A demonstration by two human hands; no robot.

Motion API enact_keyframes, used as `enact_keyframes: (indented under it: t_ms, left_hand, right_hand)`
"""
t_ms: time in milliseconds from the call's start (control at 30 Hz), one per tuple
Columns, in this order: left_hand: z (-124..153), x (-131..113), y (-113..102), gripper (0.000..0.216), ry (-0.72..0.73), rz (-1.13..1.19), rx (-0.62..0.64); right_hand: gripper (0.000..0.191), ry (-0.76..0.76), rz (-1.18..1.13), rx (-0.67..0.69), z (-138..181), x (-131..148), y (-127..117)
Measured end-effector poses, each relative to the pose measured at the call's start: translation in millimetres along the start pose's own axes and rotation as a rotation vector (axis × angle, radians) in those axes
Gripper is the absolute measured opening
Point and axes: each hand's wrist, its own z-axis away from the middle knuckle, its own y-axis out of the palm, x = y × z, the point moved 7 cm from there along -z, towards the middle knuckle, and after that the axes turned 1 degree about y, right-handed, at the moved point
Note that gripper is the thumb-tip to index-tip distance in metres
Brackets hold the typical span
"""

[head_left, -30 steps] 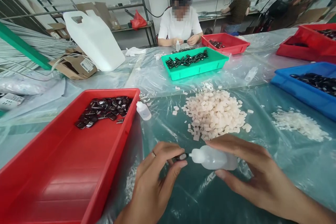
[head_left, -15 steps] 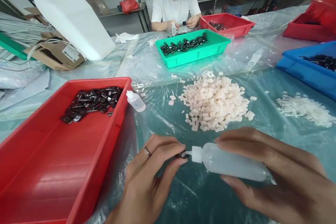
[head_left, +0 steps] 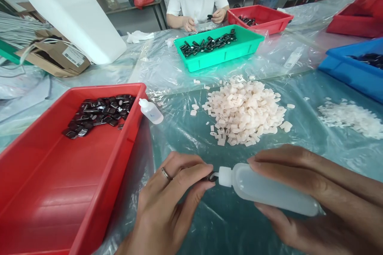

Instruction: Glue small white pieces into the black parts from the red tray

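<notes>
Two at once: pinching a small black piece (head_left: 208, 177) in the left hand (head_left: 167, 199), above the plastic-covered green tabletop (head_left: 227, 227), and gripping a translucent squeeze bottle (head_left: 266, 189) in the right hand (head_left: 323, 183). Mostly hiding the black piece behind left thumb and fingertips, leaving only one end showing. Overlapping that end with the thin nozzle (head_left: 216, 175), too closely for telling whether touching. Running the right wrist off the picture's edge.

Compared with a second ago, holding the bottle more side-on, showing far more of its length; keeping the same left-hand pinch.

Curling the left fingers over the piece, thumb beneath; stretching the right fingers along the bottle's upper side, thumb below.

Facing a heap of pale flat pieces (head_left: 248, 111) just beyond. Farther out, seeing a red tray (head_left: 74, 179) with glossy black parts (head_left: 98, 113) at left, a smaller bottle (head_left: 152, 112) just beside it, a green tray (head_left: 221, 56) ahead and a cut-off blue tray (head_left: 344, 65) at right.
</notes>
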Motion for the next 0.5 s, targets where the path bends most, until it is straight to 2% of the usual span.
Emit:
enact_keyframes:
  t_ms: [300,500]
  left_hand:
    - [-1.1,-0.7,0.8,0.034,-0.001,0.006,0.025]
    - [-1.7,-1.3,-0.4,0.032,0.000,-0.008,0.024]
  right_hand:
    - [0.049,-0.048,0.021,0.026,-5.1,3.8,-1.7]
    - [0.048,-0.019,0.022,0.044,-3.0,0.0,-0.1]
